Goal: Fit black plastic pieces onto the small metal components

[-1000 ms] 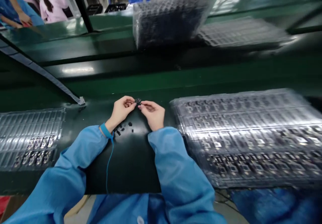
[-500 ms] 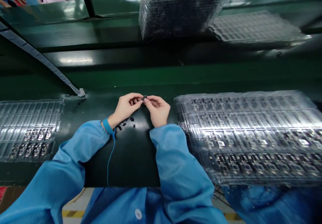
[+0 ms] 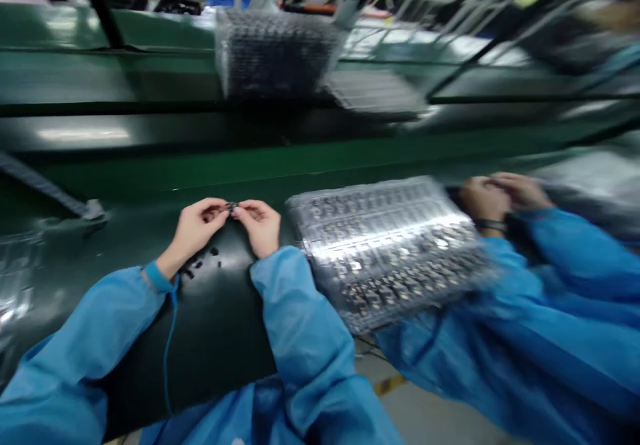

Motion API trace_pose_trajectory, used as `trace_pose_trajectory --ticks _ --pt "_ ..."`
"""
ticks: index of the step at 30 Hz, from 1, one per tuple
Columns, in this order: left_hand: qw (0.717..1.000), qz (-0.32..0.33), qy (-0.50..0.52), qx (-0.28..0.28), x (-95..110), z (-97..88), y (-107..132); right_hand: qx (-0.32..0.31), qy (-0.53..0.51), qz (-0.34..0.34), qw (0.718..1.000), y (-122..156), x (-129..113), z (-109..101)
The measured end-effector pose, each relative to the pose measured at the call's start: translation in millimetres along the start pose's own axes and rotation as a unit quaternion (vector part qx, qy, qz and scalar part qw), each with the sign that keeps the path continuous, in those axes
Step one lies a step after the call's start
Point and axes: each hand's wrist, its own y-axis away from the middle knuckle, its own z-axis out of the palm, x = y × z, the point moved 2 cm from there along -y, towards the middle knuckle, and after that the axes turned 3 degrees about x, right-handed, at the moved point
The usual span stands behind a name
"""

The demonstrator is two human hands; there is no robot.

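Toward the far edge of the desk (image 3: 225, 338), I see the left hand (image 3: 197, 227) and right hand (image 3: 262, 226) meet, thumb and fingers of each pinched on one small dark part (image 3: 231, 207). Black bits (image 3: 197, 265) lie below, nearer the front edge. Just beyond the right hand, a clear tray (image 3: 384, 235) with parts in rows reaches the front edge, near a co-worker's hands (image 3: 497, 193).

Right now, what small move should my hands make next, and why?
I'd probably steady the small dark part with your left hand and gently adjust it with your right hand: both hands' fingertips meet at it, and loose black pieces lie nearby.
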Motion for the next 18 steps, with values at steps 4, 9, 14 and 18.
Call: trace_pose_trajectory --ticks 4,9,14,18 --pt "0.998 -0.002 -0.054 0.028 -5.3 -2.5 -0.1 -0.007 -0.003 0.025 1.0 0.2 1.3 1.5" --pt "0.995 0.008 -0.092 0.033 -6.0 -1.2 2.6 -0.001 -0.006 0.017 1.0 1.0 5.5 3.0" --pt "0.992 0.044 -0.119 0.017 -4.4 1.1 4.6 0.02 0.001 0.019 1.0 1.1 7.0 3.0" --pt "0.989 0.065 -0.135 0.021 -3.0 0.5 5.0 0.02 -0.015 0.024 0.999 0.6 5.5 3.0"
